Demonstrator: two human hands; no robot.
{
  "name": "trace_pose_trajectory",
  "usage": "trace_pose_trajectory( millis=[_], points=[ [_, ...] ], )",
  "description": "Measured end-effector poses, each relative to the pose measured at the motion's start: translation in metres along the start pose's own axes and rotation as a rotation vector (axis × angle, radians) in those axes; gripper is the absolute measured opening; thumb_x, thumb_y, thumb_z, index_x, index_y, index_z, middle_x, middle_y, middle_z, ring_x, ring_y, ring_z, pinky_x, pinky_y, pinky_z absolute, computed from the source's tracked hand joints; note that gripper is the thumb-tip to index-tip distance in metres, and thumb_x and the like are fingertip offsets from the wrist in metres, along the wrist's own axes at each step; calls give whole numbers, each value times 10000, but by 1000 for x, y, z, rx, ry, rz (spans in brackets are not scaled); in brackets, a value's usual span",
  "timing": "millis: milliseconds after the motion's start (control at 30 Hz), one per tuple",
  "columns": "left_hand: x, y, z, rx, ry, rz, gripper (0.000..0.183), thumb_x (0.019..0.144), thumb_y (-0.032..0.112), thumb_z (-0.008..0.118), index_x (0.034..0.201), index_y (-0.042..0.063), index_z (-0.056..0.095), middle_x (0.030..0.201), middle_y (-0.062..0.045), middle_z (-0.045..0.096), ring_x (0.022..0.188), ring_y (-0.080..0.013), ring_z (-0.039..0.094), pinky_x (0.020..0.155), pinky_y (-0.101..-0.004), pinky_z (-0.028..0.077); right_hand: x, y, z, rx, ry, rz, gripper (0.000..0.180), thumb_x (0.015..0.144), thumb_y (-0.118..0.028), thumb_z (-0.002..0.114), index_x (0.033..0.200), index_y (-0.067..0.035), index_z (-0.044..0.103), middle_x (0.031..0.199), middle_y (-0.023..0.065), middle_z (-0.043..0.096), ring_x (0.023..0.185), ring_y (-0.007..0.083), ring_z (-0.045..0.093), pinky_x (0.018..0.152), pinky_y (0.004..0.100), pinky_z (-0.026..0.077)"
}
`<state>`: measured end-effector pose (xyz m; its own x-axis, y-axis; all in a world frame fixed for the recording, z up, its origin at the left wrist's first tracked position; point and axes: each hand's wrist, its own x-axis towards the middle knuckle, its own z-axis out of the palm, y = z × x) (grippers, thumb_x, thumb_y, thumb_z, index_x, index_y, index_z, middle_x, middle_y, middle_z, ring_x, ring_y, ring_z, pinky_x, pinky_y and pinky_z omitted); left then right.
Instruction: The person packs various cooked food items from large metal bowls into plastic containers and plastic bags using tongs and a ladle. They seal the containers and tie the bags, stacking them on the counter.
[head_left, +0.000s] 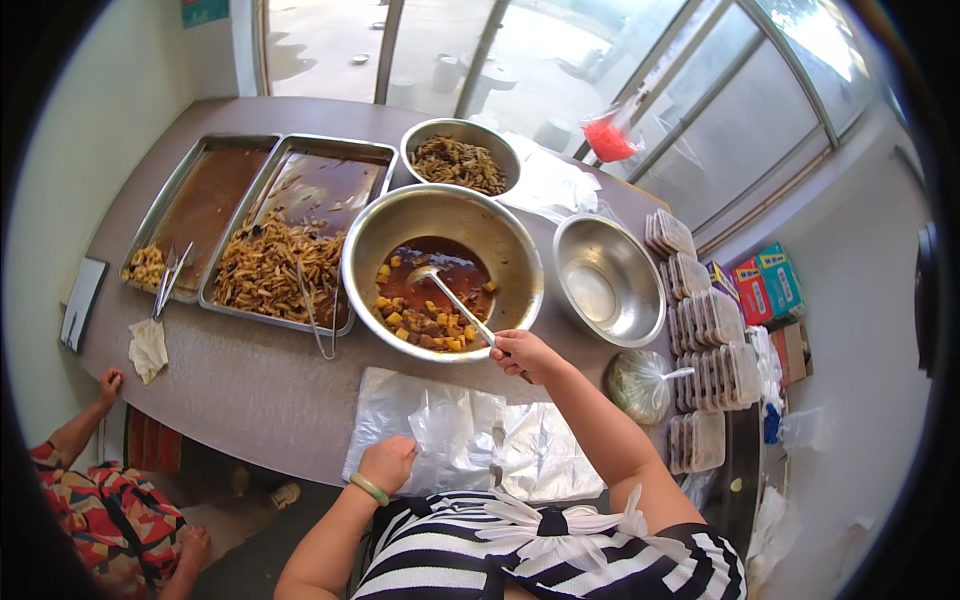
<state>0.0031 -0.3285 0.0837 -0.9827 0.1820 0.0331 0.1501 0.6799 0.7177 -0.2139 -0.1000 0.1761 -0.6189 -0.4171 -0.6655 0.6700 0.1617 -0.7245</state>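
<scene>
My right hand (523, 354) grips the handle of a metal ladle (456, 302). The ladle's bowl rests in the stew of yellow chunks and brown pieces (433, 326) in dark red broth, inside a large steel basin (525, 315). My left hand (388, 465), with a pale green bangle on the wrist, is at the stack of clear plastic bags (420, 405) along the table's near edge. Its fingers are curled at the bags; whether they pinch one cannot be told. A second stack of bags (544, 450) lies to the right, partly under my right forearm.
Two steel trays of food (204, 296) (150, 202) with tongs (172, 281) stand left. A smaller bowl of food (409, 142) is behind the basin, an empty steel bowl (600, 292) right. Stacked plastic containers (705, 322) and a tied bag (637, 386) line the right. Another person (112, 517) is at left.
</scene>
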Motion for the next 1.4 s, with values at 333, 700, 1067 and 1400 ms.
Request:
trace_pose_trajectory(
  millis=[333, 700, 1067, 1400],
  points=[
    [-9, 24, 9, 95, -25, 4, 106, 796, 144, 543, 747, 50, 544, 732, -146, 554, 706, -353, 542, 604, -449, 431, -83, -12, -98, -1211, 872, -756, 219, 832, -61, 408, 989, -44, 559, 921, 186, 619, 868, 377, 589, 748, 459, 470],
    [-9, 61, -11, 108, 315, 6, 92, 757, 32, 583, 848, 45, 595, 832, -105, 560, 719, -307, 571, 608, -379, 462, -90, 5, -240, -1436, 1134, 109, 250, 836, -106, 459, 939, -6, 664, 973, 201, 638, 908, 337, 631, 775, 432, 509],
    [-9, 102, -53, 75, 423, 64, 233, 728, -62, 571, 941, 17, 622, 900, -126, 569, 772, -296, 580, 658, -331, 471, -115, 0, -46, -1362, 278, -995, 274, 735, -308, 693, 825, -51, 673, 853, 111, 623, 817, 270, 583, 735, 391, 444],
    [3, 122, -65, 504, 572, 113, 264, 730, 47, 640, 990, 32, 596, 846, -119, 561, 663, -261, 539, 615, -319, 464, -105, 83, 54, -503, 18, -720, 227, 754, -197, 724, 738, -28, 572, 577, 37, 557, 508, 123, 529, 454, 284, 398]
  ],
)
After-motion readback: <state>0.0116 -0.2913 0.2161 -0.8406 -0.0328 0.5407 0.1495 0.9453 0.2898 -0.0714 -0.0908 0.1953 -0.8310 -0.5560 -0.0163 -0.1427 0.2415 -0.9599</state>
